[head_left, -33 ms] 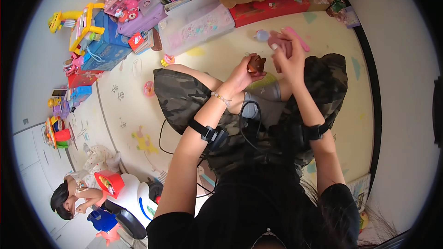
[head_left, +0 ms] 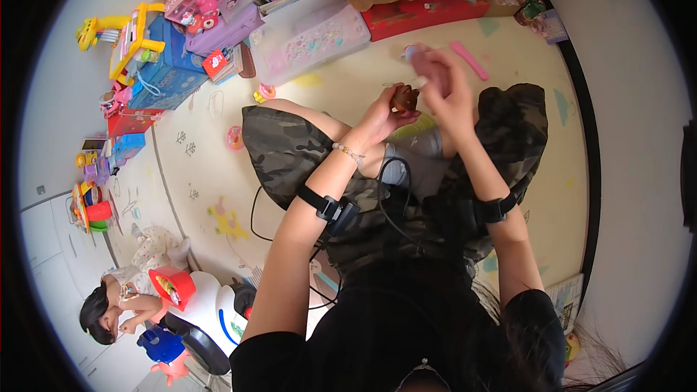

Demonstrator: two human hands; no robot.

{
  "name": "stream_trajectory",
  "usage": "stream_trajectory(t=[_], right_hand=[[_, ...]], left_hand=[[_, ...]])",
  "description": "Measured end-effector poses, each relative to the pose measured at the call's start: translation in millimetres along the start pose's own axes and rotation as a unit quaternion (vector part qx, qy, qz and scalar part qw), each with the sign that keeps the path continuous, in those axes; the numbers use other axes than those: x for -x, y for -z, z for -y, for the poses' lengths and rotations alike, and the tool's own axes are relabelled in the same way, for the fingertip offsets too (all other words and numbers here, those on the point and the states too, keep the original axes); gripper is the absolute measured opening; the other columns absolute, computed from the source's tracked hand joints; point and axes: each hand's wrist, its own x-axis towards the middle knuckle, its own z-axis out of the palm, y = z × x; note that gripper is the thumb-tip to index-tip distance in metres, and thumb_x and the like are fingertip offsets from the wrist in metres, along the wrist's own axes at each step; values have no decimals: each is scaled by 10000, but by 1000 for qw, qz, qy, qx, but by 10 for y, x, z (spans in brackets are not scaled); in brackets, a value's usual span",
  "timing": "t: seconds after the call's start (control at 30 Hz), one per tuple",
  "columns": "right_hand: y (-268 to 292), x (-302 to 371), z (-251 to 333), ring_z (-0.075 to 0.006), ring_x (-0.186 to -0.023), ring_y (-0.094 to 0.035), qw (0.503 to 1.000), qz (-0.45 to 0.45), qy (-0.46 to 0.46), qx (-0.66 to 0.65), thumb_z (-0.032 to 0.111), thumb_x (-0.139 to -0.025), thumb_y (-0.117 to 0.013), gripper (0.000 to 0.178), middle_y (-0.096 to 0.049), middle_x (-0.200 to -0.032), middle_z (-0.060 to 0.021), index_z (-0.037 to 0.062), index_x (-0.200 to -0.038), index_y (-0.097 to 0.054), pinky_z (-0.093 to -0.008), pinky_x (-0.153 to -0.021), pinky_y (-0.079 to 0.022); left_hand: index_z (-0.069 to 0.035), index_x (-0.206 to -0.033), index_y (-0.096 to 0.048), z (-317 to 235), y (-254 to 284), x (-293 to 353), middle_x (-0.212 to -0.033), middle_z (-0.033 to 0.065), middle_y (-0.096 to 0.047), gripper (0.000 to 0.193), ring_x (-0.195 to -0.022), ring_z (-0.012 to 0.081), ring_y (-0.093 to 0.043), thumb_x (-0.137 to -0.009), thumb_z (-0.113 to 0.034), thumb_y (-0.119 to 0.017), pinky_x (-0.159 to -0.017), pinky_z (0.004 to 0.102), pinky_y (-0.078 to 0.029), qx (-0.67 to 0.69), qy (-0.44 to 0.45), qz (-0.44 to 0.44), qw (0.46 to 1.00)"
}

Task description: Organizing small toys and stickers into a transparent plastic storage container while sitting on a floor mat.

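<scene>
My left hand (head_left: 379, 115) is closed round a small dark-brown, glossy lump with lighter bits (head_left: 404, 99), held above my crossed legs. To its right, my right hand (head_left: 451, 96) is raised with a dusky-pink rounded thing (head_left: 430, 71) in its fingers; motion smears it, so its kind is unclear. The two hands are close, and I cannot tell whether they touch. Beyond the right hand lies a pink stick-shaped tool (head_left: 469, 60) on the mat. A small pale-blue round thing (head_left: 409, 51) shows partly behind the pink thing.
A clear plastic box (head_left: 312, 47) and a red box (head_left: 425, 16) line the far side of the patterned mat (head_left: 218, 167). Toys and a blue box (head_left: 170, 58) stand at far left. Another person (head_left: 138, 283) sits at lower left beside a red container (head_left: 174, 287). Black cables cross my lap.
My right hand has shifted slightly left toward the brown lump, carrying the pink thing, which now covers more of the pale-blue thing. More of the pink stick shows. My left hand stays nearly still.
</scene>
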Motion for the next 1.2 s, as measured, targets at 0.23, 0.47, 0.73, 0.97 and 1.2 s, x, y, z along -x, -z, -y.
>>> stream_trajectory(t=[0.23,0.47,0.73,0.97,1.2], right_hand=[[-411,220,-108,-291,-1097,-534,967,57,153,194,148,-752,-656,344,-586,-1145,-98,100,-1088,-598,-409,-938,-412],[-267,-1,-146,-164,-763,-617,999,31,-18,33,114,-867,-604,155,-657,-896,-98,57,-1010,-611,-282,-681,-478],[47,-125,-492,-111,-704,-593,998,-28,-47,-16,167,-909,-578,174,-616,-873,-65,39,-1025,-598,-221,-553,-478],[218,16,-823,-116,-768,-585,885,-78,-268,-374,199,-945,-534,221,-607,-969,-63,77,-1127,-559,-237,-598,-519],[47,117,-856,-132,-990,-585,898,139,-248,-334,187,-942,-534,301,-613,-1095,-88,19,-1192,-536,-259,-852,-472]], left_hand=[[-114,-1228,-460,24,-49,62,-1180,45,-532,309,-1078,152,-538,-1012,-302,-342,-924,323,-477,1,-54,-53,997],[-83,-1132,-503,86,72,-50,-971,68,-570,398,-721,161,-485,-1008,-413,-319,-665,297,-418,-72,-46,94,992],[-75,-1226,-466,-96,-164,103,-1054,85,-580,486,-827,184,-557,-995,-476,-318,-699,287,-461,-67,-47,60,995],[-89,-1242,-471,-110,-86,81,-1121,85,-612,491,-897,169,-616,-998,-479,-302,-704,282,-494,-115,-58,21,991],[-87,-1244,-428,-48,-35,93,-1097,109,-606,431,-967,231,-637,-998,-434,-354,-762,317,-534,-122,-3,11,992]])
